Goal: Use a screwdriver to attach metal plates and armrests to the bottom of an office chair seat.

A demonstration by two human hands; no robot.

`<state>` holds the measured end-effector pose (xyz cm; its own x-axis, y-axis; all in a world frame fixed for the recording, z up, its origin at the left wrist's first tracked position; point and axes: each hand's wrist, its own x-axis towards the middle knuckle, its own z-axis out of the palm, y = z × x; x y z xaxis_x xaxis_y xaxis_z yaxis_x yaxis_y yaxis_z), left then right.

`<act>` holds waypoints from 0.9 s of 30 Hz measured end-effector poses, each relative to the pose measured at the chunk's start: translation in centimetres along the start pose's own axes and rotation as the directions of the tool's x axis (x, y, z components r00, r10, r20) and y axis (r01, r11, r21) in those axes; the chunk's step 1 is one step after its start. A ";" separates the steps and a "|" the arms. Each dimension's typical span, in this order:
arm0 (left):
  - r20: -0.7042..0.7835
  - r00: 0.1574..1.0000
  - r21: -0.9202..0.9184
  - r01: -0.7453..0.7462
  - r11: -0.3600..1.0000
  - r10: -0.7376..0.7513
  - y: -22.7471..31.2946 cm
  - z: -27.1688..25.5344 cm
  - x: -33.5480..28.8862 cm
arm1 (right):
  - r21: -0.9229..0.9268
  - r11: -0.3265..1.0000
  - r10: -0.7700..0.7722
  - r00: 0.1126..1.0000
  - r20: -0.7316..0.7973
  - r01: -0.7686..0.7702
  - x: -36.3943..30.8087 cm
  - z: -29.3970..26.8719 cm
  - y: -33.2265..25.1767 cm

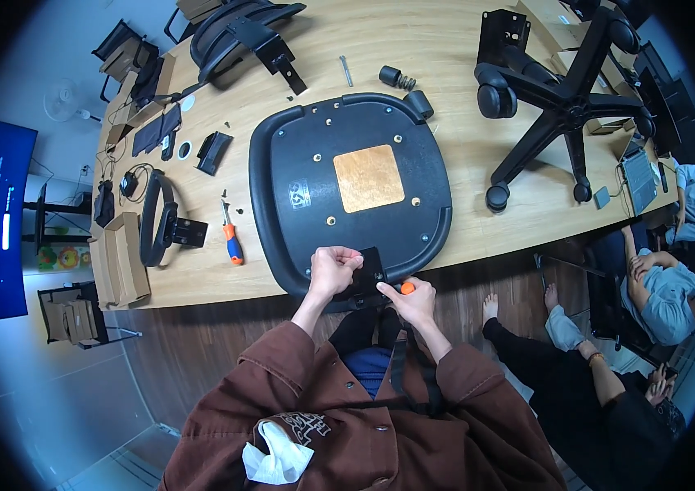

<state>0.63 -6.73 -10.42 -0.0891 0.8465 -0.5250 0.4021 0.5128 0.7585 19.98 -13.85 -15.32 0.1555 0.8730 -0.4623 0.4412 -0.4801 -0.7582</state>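
A black chair seat (pixel 282 204) lies underside up at the table's front edge, with a wooden patch (pixel 369 178) and several brass-coloured inserts. A black metal bracket (pixel 373 266) with a hole sits against its near edge. My left hand (pixel 332 272) is closed in a pinch at the bracket's left side; what the fingertips hold is too small to make out. Wrapped round an orange tool handle (pixel 408 288), my right hand (pixel 414 303) has its thumb at the bracket's right side. The rest of that tool is hidden by the hand.
An orange and blue screwdriver (pixel 232 241) lies left of the seat, near an armrest (pixel 169 221) and small screws. Behind are a backrest frame (pixel 241 41), a bolt (pixel 346 71) and a spring part (pixel 397 78). A five-legged chair base (pixel 564 114) stands right. People sit at right.
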 end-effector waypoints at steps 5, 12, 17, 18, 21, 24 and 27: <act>0.041 0.999 0.053 0.031 0.998 -0.033 0.5 -0.7 0.1 | -0.014 1.000 -0.002 1.000 -0.009 0.001 -0.3 -0.1 -0.6; -0.101 0.896 0.210 -0.406 0.889 0.433 -1.1 0.5 -0.2 | -0.084 0.996 -0.017 0.995 -0.094 0.009 -0.9 0.5 -1.1; -0.088 0.851 0.264 -0.481 0.836 0.518 -0.6 0.5 -0.6 | -0.018 0.998 -0.061 0.991 -0.120 0.059 -0.8 0.6 -0.2; -0.090 0.858 0.263 -0.469 0.843 0.505 -0.6 0.4 -0.7 | 0.016 0.995 -0.095 0.992 -0.083 0.096 -0.7 0.4 0.2; -0.057 0.848 0.227 -0.502 0.834 0.526 -1.1 0.1 -0.4 | -0.036 0.949 -0.313 0.950 -0.014 0.313 -1.5 -0.5 0.6; -0.013 0.841 0.211 -0.526 0.824 0.540 -1.6 -0.1 0.0 | -0.003 0.941 -0.338 0.940 0.038 0.338 -1.2 -0.3 1.0; 0.001 0.813 0.224 -0.568 0.792 0.583 -1.7 -0.3 0.0 | 0.042 0.944 -0.328 0.945 0.002 0.327 -0.9 0.3 1.8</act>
<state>-0.33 -7.61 -11.61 0.1624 0.9866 0.0150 0.5735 -0.1068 0.8122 20.40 -15.50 -16.37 0.0004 0.9820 -0.1891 0.4301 -0.1709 -0.8865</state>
